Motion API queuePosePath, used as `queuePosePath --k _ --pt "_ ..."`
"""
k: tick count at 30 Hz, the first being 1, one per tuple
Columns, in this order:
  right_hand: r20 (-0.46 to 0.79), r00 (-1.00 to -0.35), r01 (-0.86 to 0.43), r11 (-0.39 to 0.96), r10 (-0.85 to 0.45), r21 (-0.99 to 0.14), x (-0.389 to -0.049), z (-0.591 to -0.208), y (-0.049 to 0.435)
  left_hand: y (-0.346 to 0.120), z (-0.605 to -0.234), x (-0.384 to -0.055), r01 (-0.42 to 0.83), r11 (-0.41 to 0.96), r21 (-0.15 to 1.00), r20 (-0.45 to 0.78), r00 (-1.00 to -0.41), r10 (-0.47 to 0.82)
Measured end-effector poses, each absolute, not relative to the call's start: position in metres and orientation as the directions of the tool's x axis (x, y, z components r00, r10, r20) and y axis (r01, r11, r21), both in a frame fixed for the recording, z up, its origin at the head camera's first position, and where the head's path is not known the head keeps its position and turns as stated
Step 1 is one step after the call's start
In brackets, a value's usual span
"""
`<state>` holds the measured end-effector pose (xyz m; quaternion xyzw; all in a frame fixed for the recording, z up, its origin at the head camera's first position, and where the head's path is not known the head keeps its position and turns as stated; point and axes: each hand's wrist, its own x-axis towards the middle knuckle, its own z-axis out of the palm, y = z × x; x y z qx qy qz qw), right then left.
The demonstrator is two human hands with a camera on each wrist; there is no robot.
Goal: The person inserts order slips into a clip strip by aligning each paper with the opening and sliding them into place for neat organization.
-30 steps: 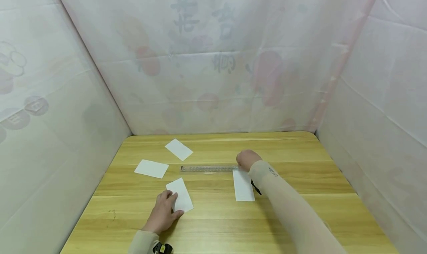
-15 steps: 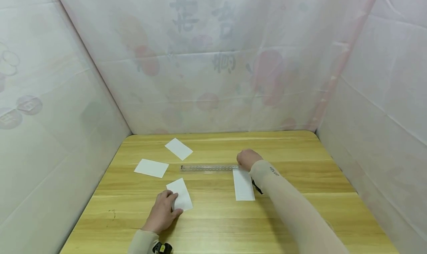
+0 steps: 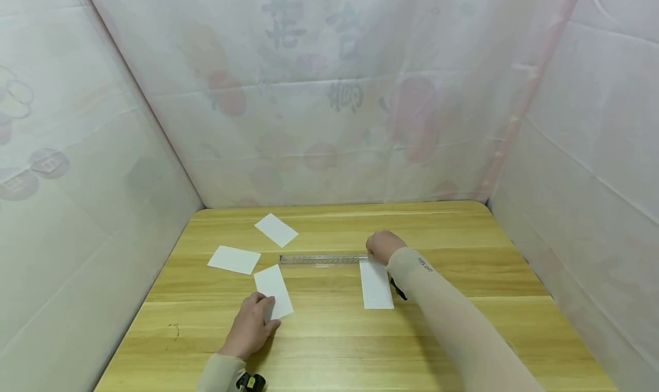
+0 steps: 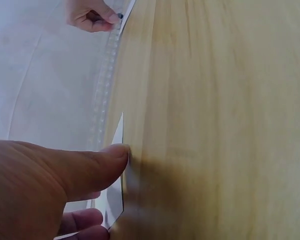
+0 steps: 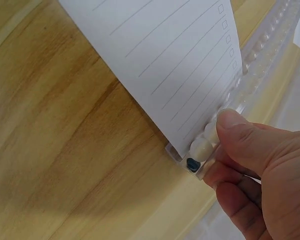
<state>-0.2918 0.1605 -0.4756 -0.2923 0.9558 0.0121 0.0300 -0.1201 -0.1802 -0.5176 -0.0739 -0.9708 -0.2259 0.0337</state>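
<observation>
Near the table's left front, my left hand (image 3: 249,325) holds a small white paper sheet (image 3: 274,286) between thumb and fingers. In the left wrist view, that sheet (image 4: 116,192) appears nearly edge-on beside the thumb. My right hand (image 3: 383,246) pinches the right end of a long clear plastic strip (image 3: 320,260) with a row of rounded loops. Seen from the right wrist, a lined paper sheet (image 5: 165,60) with small checkboxes meets the strip along one edge, close to the thumb. Whether the loops pass through the paper cannot be made out.
Two more white sheets lie on the table's left: one sheet (image 3: 234,260) beside the left end of the strip, another sheet (image 3: 276,230) farther back. Patterned fabric walls (image 3: 329,123) enclose the wooden table (image 3: 329,357) at the back and both sides.
The sheet at my left hand has shifted slightly away from me and left, while that hand has barely moved. My right hand and the clear strip stay in place.
</observation>
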Motion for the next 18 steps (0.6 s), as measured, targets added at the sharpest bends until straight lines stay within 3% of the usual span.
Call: queuePosePath --k 6,13,18 --pt "-0.061 -0.818 -0.573 0.819 -0.572 0.012 -0.295 -0.481 0.161 -0.177 -0.52 -0.121 0.082 0.898 0.433 0.114 -0.993 0.036" --pt "-0.059 -0.82 -0.57 0.821 -0.569 0.01 -0.295 -0.479 0.162 -0.171 -0.52 -0.13 -0.091 0.932 0.351 0.126 -0.982 -0.143" --pt "-0.048 -0.815 -0.578 0.816 -0.577 0.02 -0.296 -0.48 0.161 -0.169 -0.52 -0.135 -0.126 0.952 0.279 0.101 -0.982 -0.159"
